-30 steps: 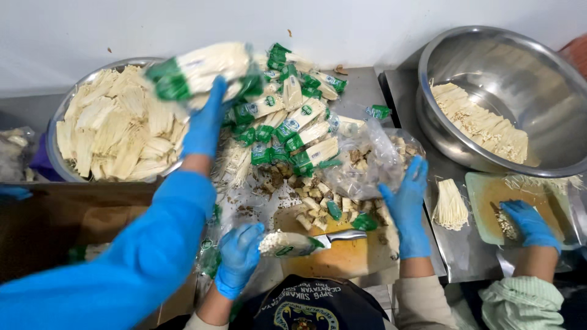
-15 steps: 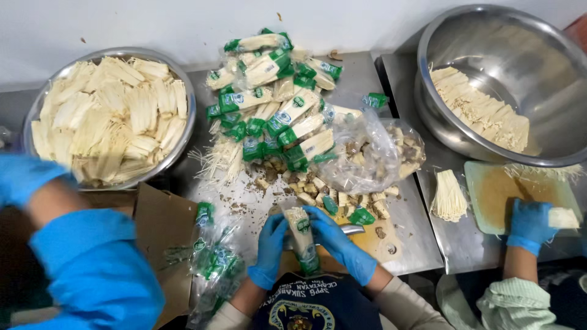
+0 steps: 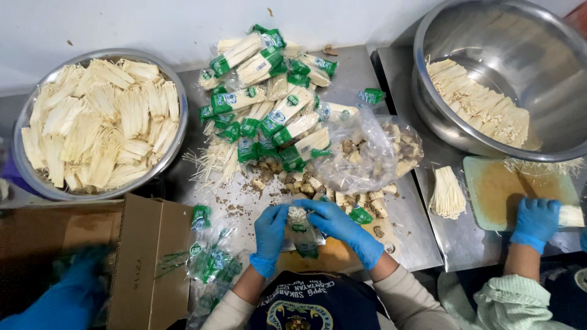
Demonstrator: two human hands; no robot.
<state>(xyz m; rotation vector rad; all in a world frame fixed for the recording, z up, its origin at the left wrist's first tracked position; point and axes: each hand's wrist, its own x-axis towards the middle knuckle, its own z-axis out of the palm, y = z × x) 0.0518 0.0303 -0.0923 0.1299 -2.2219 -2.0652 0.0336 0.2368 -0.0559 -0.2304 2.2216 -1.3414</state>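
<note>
Steel table (image 3: 367, 73) before me: a big steel bowl (image 3: 520, 36) far right holding trimmed enoki, a round steel pan (image 3: 24, 171) far left heaped with more, a pile of packed enoki bundles (image 3: 269, 104) between them, and a clear bag of cut root ends (image 3: 367, 153) just beside the pile. An open cardboard box (image 3: 147, 256) sits lower left. My left hand (image 3: 270, 235) and right hand (image 3: 339, 226), both in blue gloves, close together on one enoki pack (image 3: 301, 229) near the table's front edge, fingers curled around its wrapper.
</note>
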